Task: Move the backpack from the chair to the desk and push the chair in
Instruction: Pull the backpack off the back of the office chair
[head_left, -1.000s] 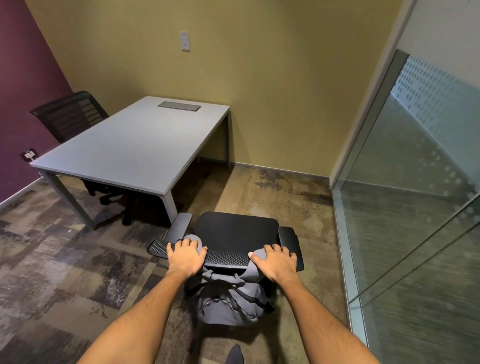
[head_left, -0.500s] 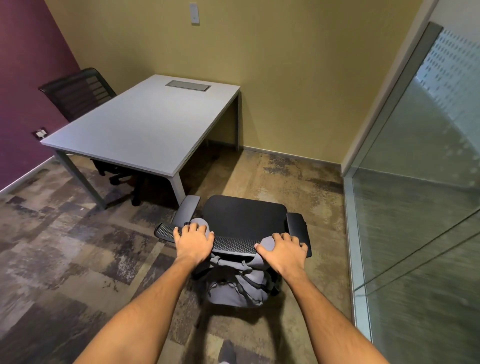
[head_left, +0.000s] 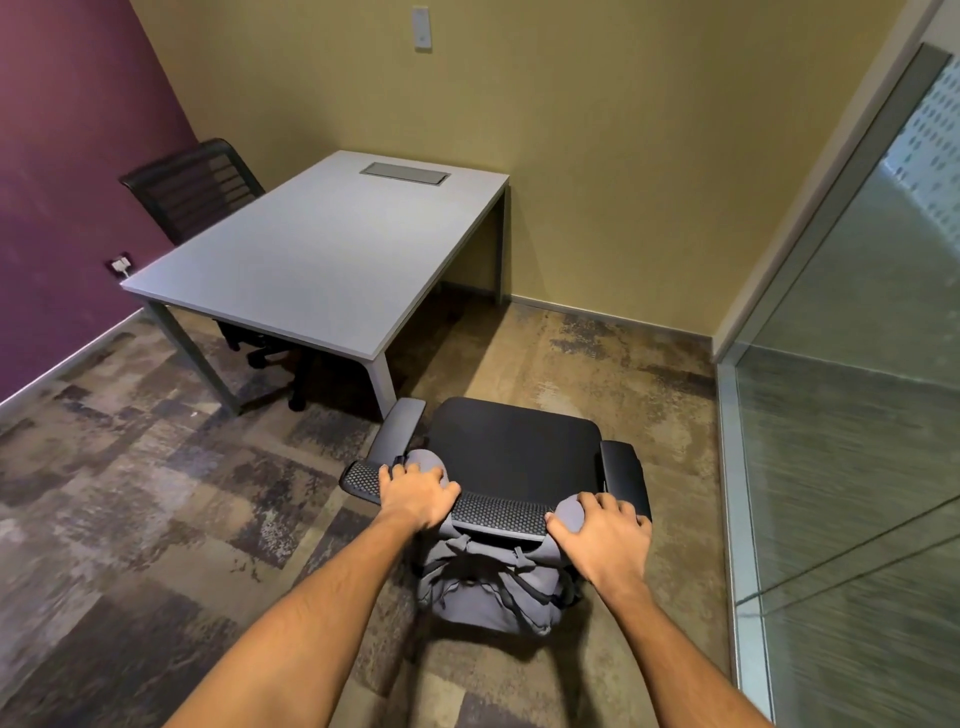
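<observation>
A black office chair (head_left: 511, 447) stands on the carpet in front of me, its seat facing the grey desk (head_left: 322, 249). A grey backpack (head_left: 488, 587) hangs behind the chair's mesh backrest, its shoulder straps looped over the top edge. My left hand (head_left: 413, 491) rests on the left strap at the backrest top, fingers curled over it. My right hand (head_left: 600, 530) covers the right strap in the same way. The desk top is bare apart from a flush cable hatch (head_left: 404, 173) near the far end.
A second black mesh chair (head_left: 195, 189) is tucked at the desk's far left side, against the purple wall. A glass partition (head_left: 852, 415) runs along the right. A wall socket (head_left: 120, 264) sits low on the left wall. Patterned carpet surrounds the chair.
The chair with the backpack has rolled forward and closer to the desk corner, and my view has followed. Both hands have stayed on the straps at the backrest top.
</observation>
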